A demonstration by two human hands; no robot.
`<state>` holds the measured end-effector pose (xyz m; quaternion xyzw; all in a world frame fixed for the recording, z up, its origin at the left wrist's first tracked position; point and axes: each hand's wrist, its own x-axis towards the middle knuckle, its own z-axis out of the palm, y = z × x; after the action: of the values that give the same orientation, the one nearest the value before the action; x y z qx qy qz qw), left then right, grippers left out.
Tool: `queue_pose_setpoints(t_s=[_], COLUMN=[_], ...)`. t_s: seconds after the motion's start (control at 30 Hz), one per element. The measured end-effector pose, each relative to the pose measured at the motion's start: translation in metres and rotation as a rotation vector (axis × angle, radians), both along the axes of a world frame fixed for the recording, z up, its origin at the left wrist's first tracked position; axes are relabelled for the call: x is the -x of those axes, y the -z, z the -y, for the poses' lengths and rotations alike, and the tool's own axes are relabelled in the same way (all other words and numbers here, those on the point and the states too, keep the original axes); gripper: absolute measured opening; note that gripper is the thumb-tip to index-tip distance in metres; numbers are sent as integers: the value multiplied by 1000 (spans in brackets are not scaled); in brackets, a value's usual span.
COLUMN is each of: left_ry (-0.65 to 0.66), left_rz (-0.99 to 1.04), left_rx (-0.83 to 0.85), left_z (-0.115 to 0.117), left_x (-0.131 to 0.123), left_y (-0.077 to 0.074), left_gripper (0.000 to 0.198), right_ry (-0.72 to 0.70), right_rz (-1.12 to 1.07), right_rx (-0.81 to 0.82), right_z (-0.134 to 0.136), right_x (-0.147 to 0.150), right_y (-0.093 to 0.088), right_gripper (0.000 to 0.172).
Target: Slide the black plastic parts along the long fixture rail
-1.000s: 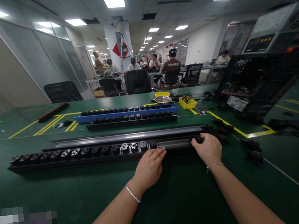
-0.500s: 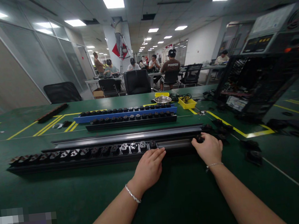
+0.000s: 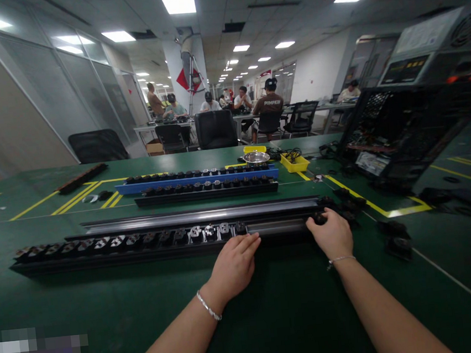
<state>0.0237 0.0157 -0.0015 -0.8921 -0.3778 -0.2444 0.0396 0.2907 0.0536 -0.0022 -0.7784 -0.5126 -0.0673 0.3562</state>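
A long black channel strip (image 3: 114, 258) lies across the green table in front of me, with a row of socket modules, mostly black and some pale, filling its left and middle part. My left hand (image 3: 236, 262) rests against the front edge of this strip, near the last module (image 3: 240, 228) of the row, with its fingers stretched out together. At the strip's right end, my right hand (image 3: 333, 233) pinches a small black socket module (image 3: 318, 219); the fingers partly cover it. Between the hands a bare section of the channel (image 3: 280, 226) shows.
Another long rail (image 3: 201, 216) lies just behind. Farther back are a blue strip (image 3: 198, 181) and a black strip (image 3: 208, 194), both filled with modules. Loose black parts (image 3: 398, 241), a yellow tray (image 3: 294, 162), a metal bowl (image 3: 256, 157) and an open computer case (image 3: 375, 135) stand right.
My right hand has shifted slightly to the right with the black socket module in its fingers. My left hand and the strip stay practically where they were.
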Motion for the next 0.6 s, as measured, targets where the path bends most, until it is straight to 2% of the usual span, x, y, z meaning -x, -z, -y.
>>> queue_pose_setpoints(t_s=[0.37, 0.6], left_ry=[0, 2], left_rz=[2, -2], left_rx=[0, -1], left_z=[1, 1], left_x=[0, 0], left_y=[-2, -1], left_gripper=[47, 47], right_ry=[19, 55], right_rz=[9, -8], right_rx=[-24, 36], right_z=[0, -1], right_x=[-5, -6], right_y=[2, 0], right_gripper=[29, 36])
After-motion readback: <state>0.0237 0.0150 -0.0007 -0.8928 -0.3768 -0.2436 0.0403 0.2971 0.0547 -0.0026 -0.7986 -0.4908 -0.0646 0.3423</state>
